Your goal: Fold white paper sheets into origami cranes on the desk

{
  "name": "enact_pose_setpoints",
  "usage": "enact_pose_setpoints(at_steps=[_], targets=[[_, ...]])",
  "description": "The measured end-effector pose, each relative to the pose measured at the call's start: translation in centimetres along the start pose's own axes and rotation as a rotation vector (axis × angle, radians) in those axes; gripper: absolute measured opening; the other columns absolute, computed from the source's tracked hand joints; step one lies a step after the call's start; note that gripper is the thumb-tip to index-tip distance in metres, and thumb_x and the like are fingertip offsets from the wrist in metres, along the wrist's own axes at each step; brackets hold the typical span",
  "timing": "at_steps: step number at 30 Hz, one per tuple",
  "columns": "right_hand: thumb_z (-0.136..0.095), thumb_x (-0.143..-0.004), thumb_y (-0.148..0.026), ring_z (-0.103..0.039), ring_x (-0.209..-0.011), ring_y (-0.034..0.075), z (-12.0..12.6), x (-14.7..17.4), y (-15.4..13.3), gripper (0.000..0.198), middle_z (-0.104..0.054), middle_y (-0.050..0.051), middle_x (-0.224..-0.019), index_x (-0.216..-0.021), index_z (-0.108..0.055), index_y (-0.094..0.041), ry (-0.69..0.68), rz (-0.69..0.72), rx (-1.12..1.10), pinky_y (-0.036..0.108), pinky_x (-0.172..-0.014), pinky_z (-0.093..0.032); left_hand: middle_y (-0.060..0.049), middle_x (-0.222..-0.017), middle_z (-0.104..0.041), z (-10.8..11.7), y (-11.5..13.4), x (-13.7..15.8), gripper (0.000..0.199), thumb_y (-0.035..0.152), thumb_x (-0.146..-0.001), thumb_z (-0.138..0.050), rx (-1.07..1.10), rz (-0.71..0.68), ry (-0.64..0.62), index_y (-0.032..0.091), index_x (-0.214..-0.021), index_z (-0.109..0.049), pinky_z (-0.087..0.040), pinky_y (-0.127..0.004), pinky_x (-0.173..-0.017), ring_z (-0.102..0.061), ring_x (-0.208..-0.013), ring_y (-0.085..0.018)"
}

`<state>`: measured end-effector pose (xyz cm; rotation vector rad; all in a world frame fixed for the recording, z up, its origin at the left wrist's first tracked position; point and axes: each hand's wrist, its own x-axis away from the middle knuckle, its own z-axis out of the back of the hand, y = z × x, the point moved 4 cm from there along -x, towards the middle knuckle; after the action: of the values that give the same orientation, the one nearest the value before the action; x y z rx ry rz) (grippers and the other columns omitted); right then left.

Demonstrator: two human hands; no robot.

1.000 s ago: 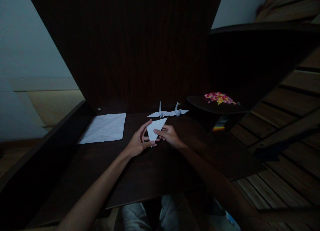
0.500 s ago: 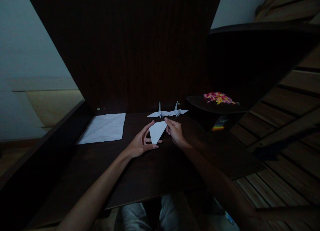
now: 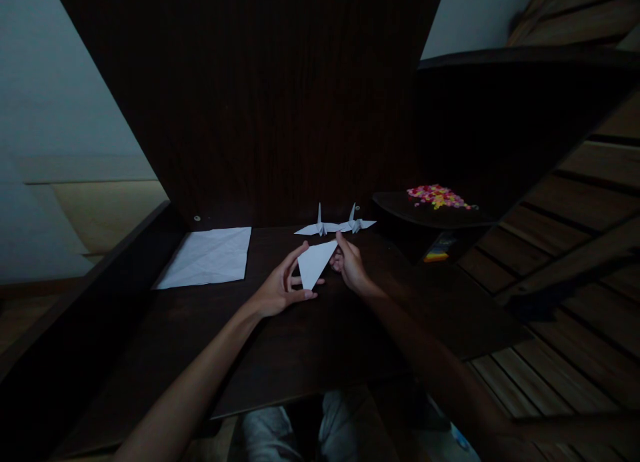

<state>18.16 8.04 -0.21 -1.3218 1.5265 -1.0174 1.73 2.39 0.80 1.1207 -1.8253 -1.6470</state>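
Between my hands is a folded piece of white paper, kite-like in outline and narrowing to a point at the bottom. My left hand holds its left side, with the thumb at the lower point and a fingertip at the upper left corner. My right hand pinches the upper right corner between thumb and fingers. Just behind the paper stand two white origami cranes, a left crane and a right crane, side by side against the back panel.
A creased white paper sheet lies flat at the left of the dark desk. On a low corner shelf at the right sits a pile of small colourful pieces. A raised side board bounds the left.
My right thumb and fingers have shifted slightly up and right at the paper's corner, and more of that corner shows. My left hand is almost unmoved.
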Motion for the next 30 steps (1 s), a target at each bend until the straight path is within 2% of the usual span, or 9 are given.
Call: enact_pose_setpoints(at_steps=[4, 6, 8, 11, 13, 15, 17, 25, 30], targets=[[-0.068, -0.067, -0.057, -0.038, -0.033, 0.005, -1.0, 0.5, 0.5, 0.041, -0.05, -0.004, -0.043, -0.066, -0.057, -0.017, -0.138, -0.013, 0.133, 0.018, -0.032, -0.022, -0.014, -0.155, -0.017, 0.3, -0.1, -0.1, 0.099, 0.013, -0.068, -0.075, 0.004, -0.022, 0.038, 0.039, -0.145, -0.021, -0.056, -0.039, -0.082, -0.06, -0.11, -0.031], [-0.067, -0.068, -0.057, -0.036, -0.032, 0.005, -1.0, 0.6, 0.3, 0.041, -0.05, -0.004, -0.042, -0.065, -0.058, -0.017, -0.124, 0.017, 0.157, 0.019, -0.031, -0.021, -0.014, -0.156, -0.011, 0.6, -0.3, -0.3, 0.103, 0.014, -0.068, -0.076, 0.009, -0.038, 0.072, 0.042, -0.146, -0.015, -0.056, -0.039, -0.082, -0.061, -0.109, -0.029], [-0.066, -0.069, -0.056, -0.035, -0.033, 0.005, -0.7, 0.6, -0.1, 0.041, -0.05, -0.004, -0.042, -0.062, -0.056, -0.017, -0.079, 0.046, 0.152, 0.019, -0.031, -0.02, -0.015, -0.155, -0.017, 1.1, -0.7, -0.4, 0.103, 0.017, -0.069, -0.076, 0.017, -0.017, 0.124, 0.041, -0.146, -0.013, -0.057, -0.038, -0.079, -0.064, -0.103, -0.027], [-0.065, -0.071, -0.056, -0.035, -0.033, 0.005, -0.4, 0.4, -0.5, 0.042, -0.049, -0.004, -0.043, -0.059, -0.052, -0.018, -0.025, 0.09, 0.13, 0.019, -0.032, -0.02, -0.019, -0.135, -0.051, 1.7, -1.5, -0.6, 0.073, 0.027, -0.073, -0.074, -0.041, 0.12, 0.192, 0.024, -0.138, -0.04, -0.059, -0.034, -0.067, -0.069, -0.089, -0.024], [-0.065, -0.072, -0.056, -0.035, -0.033, 0.005, -0.2, 0.3, -0.5, 0.043, -0.049, -0.004, -0.043, -0.058, -0.052, -0.018, -0.002, 0.105, 0.112, 0.019, -0.031, -0.02, -0.018, -0.113, -0.066, 1.8, -1.8, -0.6, 0.044, 0.036, -0.075, -0.071, -0.134, 0.2, 0.206, 0.012, -0.112, -0.061, -0.058, -0.03, -0.058, -0.07, -0.078, -0.022], [-0.065, -0.072, -0.056, -0.036, -0.032, 0.005, 0.0, 0.2, -0.4, 0.042, -0.05, -0.004, -0.042, -0.058, -0.052, -0.018, 0.011, 0.106, 0.091, 0.019, -0.031, -0.02, -0.015, -0.096, -0.07, 1.7, -1.8, -0.5, 0.034, 0.042, -0.076, -0.069, -0.211, 0.234, 0.205, 0.01, -0.087, -0.067, -0.055, -0.026, -0.051, -0.068, -0.067, -0.018], [-0.066, -0.072, -0.055, -0.036, -0.031, 0.005, 0.1, 0.1, -0.3, 0.042, -0.051, -0.004, -0.042, -0.058, -0.052, -0.018, 0.02, 0.11, 0.075, 0.019, -0.03, -0.019, -0.013, -0.086, -0.071, 1.6, -1.7, -0.6, 0.034, 0.044, -0.076, -0.068, -0.244, 0.238, 0.205, 0.01, -0.078, -0.066, -0.052, -0.024, -0.047, -0.065, -0.059, -0.015], [-0.064, -0.073, -0.055, -0.037, -0.031, 0.005, 0.1, 0.2, -0.5, 0.044, -0.054, -0.001, -0.044, -0.054, -0.052, -0.017, 0.049, 0.133, 0.099, 0.02, -0.03, -0.02, -0.004, -0.059, -0.063, 1.7, -1.4, -0.6, 0.036, 0.046, -0.076, -0.067, -0.302, 0.152, 0.228, 0.011, -0.069, -0.061, -0.045, -0.022, -0.043, -0.056, -0.045, -0.01], [-0.065, -0.071, -0.057, -0.038, -0.032, 0.005, 0.0, 0.2, -0.6, 0.045, -0.053, -0.002, -0.045, -0.055, -0.053, -0.017, 0.034, 0.118, 0.091, 0.019, -0.03, -0.02, -0.003, -0.058, -0.062, 1.7, -0.9, -0.4, 0.033, 0.044, -0.075, -0.067, -0.363, 0.141, 0.278, 0.012, -0.067, -0.059, -0.044, -0.022, -0.044, -0.055, -0.046, -0.01]])
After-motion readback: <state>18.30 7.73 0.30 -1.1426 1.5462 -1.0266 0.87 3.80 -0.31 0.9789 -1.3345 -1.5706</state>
